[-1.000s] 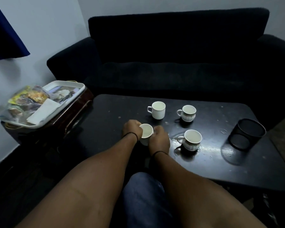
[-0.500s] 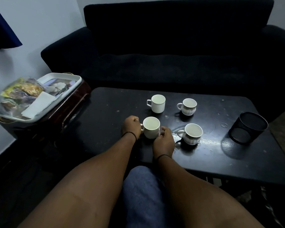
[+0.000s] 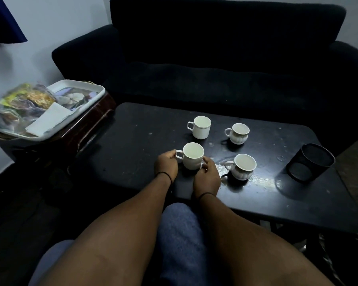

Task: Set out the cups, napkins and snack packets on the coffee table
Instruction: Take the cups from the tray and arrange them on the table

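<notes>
Cup, plain white, handled, at frame centre on the coffee table: I logged left hand pinching its handle, right hand fingers closed against its side; judged rigid, light, breakable, glaze slippery, best held by handle and wall.

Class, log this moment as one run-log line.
left hand: on cup handle | right hand: on plain cup | cups on table: four | tray: napkins, packets waiting
</notes>
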